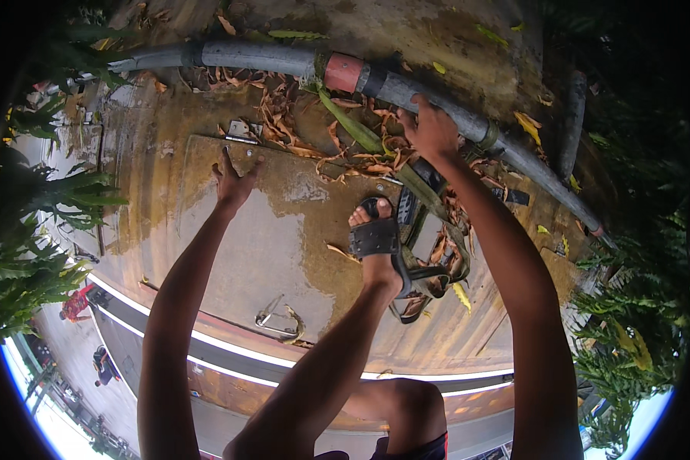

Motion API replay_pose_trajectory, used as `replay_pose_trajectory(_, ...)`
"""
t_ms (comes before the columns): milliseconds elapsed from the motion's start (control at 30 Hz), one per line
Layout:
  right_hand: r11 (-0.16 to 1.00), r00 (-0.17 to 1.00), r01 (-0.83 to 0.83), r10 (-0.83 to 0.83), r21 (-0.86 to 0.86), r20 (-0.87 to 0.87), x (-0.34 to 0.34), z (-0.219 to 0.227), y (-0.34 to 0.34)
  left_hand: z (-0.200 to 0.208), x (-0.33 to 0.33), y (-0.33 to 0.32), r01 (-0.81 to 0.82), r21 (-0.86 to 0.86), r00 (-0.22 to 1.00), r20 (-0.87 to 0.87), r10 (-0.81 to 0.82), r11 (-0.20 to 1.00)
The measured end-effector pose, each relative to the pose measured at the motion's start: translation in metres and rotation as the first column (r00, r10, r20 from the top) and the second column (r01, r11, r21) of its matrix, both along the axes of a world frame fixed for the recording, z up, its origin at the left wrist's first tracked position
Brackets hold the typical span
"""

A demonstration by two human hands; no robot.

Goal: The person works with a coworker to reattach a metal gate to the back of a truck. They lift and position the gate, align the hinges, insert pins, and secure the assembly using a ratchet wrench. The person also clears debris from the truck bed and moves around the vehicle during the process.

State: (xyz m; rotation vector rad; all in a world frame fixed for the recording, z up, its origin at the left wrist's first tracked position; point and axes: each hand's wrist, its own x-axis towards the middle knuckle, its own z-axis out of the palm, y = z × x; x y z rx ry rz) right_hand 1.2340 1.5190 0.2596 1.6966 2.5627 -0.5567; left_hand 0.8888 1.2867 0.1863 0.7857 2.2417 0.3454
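Observation:
My left hand [236,182] hangs over the wet, brown-stained metal hatch [238,238], its fingers apart and holding nothing. Close to its fingertips is a small hinge [244,132] at the hatch's far edge. My right hand [432,133] is at the near side of a long grey pole [261,57] with a red band, fingers spread and overlapping the pole; whether they press on it I cannot tell. Beside that hand, dry brown leaves [287,123] lie along the pole. A green strap [353,123] runs through them to a tangle of webbing [460,257].
My sandalled foot [374,238] stands between my arms, beside the webbing. A metal latch handle [280,322] sits near the hatch's front edge. Leafy branches [629,345] crowd both sides. Far below at left, a person in red [75,303] is on the ground.

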Motion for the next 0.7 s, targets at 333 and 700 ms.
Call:
replay_pose_trajectory(333,0.802,0.806,-0.570,0.588,0.177,-0.070,0.025,-0.088,0.125,-0.100,0.115,0.092,-0.596,0.121,0.707,-0.389,0.591,0.793)
replay_pose_trajectory(700,-0.102,-0.052,-0.983,0.952,-0.151,-0.303,-0.086,-0.054,0.269,-0.107,0.127,0.117,-0.668,0.080,0.592,-0.546,0.593,0.740)
